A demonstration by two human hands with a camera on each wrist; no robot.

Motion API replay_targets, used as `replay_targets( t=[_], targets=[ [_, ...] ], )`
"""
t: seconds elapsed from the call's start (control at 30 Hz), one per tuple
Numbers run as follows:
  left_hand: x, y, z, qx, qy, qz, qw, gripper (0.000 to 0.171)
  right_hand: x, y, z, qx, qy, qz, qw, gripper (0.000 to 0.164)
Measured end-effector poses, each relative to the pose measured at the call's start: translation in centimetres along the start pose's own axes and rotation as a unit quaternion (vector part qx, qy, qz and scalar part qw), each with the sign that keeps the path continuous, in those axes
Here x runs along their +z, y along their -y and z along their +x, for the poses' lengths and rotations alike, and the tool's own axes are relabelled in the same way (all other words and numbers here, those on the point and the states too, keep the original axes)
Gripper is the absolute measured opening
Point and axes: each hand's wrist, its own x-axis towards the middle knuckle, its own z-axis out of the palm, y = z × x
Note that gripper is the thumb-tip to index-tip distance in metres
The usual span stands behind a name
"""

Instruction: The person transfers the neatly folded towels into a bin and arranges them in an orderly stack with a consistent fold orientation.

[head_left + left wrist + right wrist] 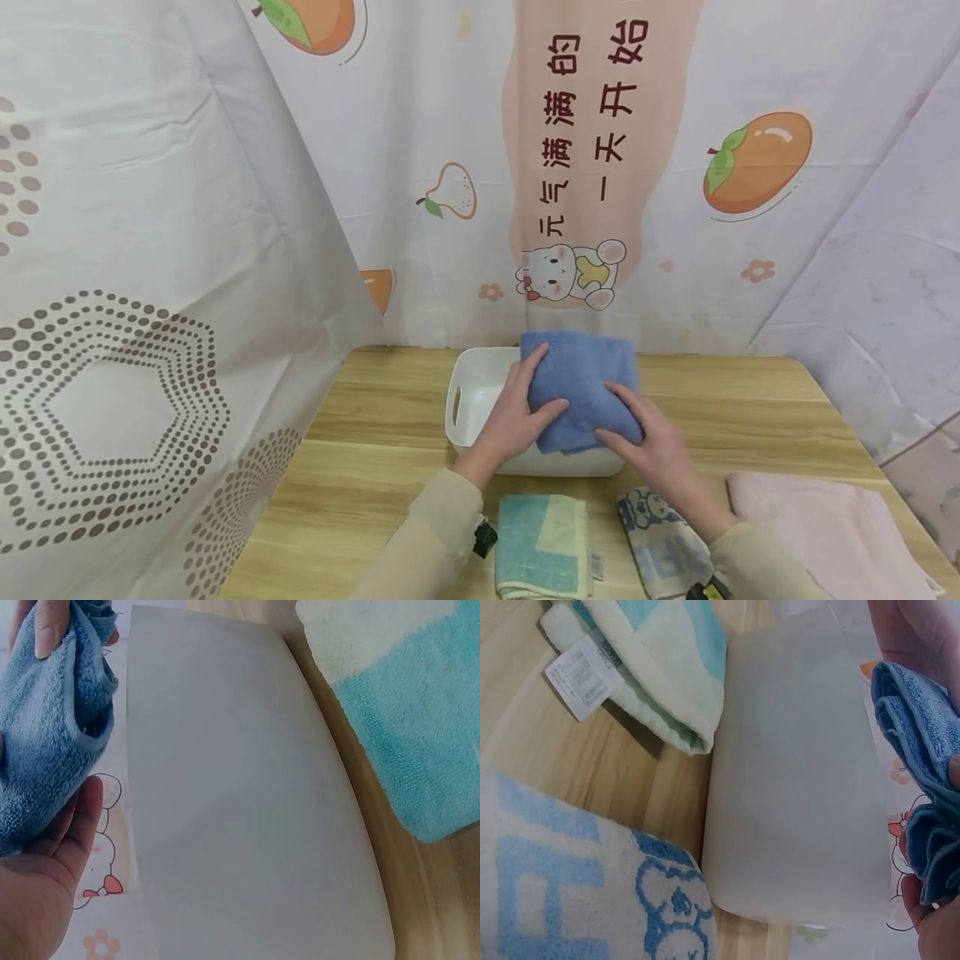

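Observation:
A folded blue towel (pixel 577 375) is held over the right part of a white plastic basket (pixel 468 400). My left hand (pixel 517 412) grips the towel's left side, thumb on top and fingers partly under it in the left wrist view. My right hand (pixel 656 446) pinches its lower right side between thumb and fingers. Folded layers of the blue towel (pixel 922 742) show at its edge in the right wrist view. The basket's outer wall (pixel 240 787) stands below the towel, and the basket's right interior is hidden by it.
In front of the basket lie a folded teal and cream towel (pixel 540 542) with a label (pixel 585 673), and a grey-blue patterned towel (pixel 667 546) partly under my right forearm. A pink towel (pixel 825 533) lies at the right of the wooden table (pixel 360 467). Printed curtain (pixel 450 100) hangs behind.

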Motion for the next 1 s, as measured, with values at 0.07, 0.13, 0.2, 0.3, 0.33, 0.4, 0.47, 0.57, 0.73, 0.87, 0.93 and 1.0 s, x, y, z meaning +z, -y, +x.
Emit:
replay_targets(
  t=[0.07,0.13,0.2,0.3,0.33,0.4,0.47,0.57,0.73,0.87,0.93,1.0],
  targets=[
    [-0.1,0.0,0.0,0.001,-0.004,0.001,1.0,0.08,0.2,0.0,-0.1,-0.002,0.003,0.004,1.0,0.07],
    [-0.2,0.1,0.0,0.005,-0.009,0.001,0.9999,0.08,0.3,0.0,-0.2,-0.003,0.007,0.009,1.0,0.071],
    [-0.3,0.0,0.1,0.011,-0.015,-0.001,0.9998,0.079,0.4,-0.1,-0.2,-0.001,0.012,0.012,1.0,0.072],
    [-0.5,0.0,0.1,0.02,-0.022,-0.008,0.9995,0.078,0.5,0.0,-0.2,0.006,0.024,0.015,1.0,0.073],
    [-0.6,0.0,0.1,0.024,-0.025,-0.011,0.9994,0.077,0.5,0.0,-0.2,0.011,0.029,0.016,0.999,0.073],
    [-0.8,-0.1,0.0,0.03,-0.028,-0.018,0.999,0.076,0.5,0.1,-0.3,0.02,0.038,0.023,0.999,0.074],
    [-0.9,-0.1,-0.1,0.033,-0.028,-0.027,0.9987,0.075,0.5,0.1,-0.3,0.029,0.049,0.03,0.998,0.074],
    [-1.2,-0.2,-0.3,0.027,-0.024,-0.047,0.9982,0.074,0.4,0.2,-0.4,0.036,0.06,0.044,0.997,0.074],
    [-1.6,-0.3,-0.5,0.013,-0.018,-0.082,0.9963,0.072,0.2,0.1,-0.4,0.056,0.081,0.07,0.993,0.074],
    [-1.9,-0.3,-0.6,0.024,-0.01,-0.099,0.9947,0.07,0.0,-0.1,-0.3,0.074,0.091,0.098,0.988,0.071],
    [-2.0,-0.3,-0.6,0.029,-0.005,-0.106,0.994,0.07,-0.1,-0.1,-0.2,0.083,0.093,0.117,0.985,0.069],
    [-2.1,-0.4,-0.7,0.029,0.001,-0.112,0.9933,0.07,-0.3,0.0,-0.1,0.094,0.096,0.133,0.982,0.066]
  ],
)
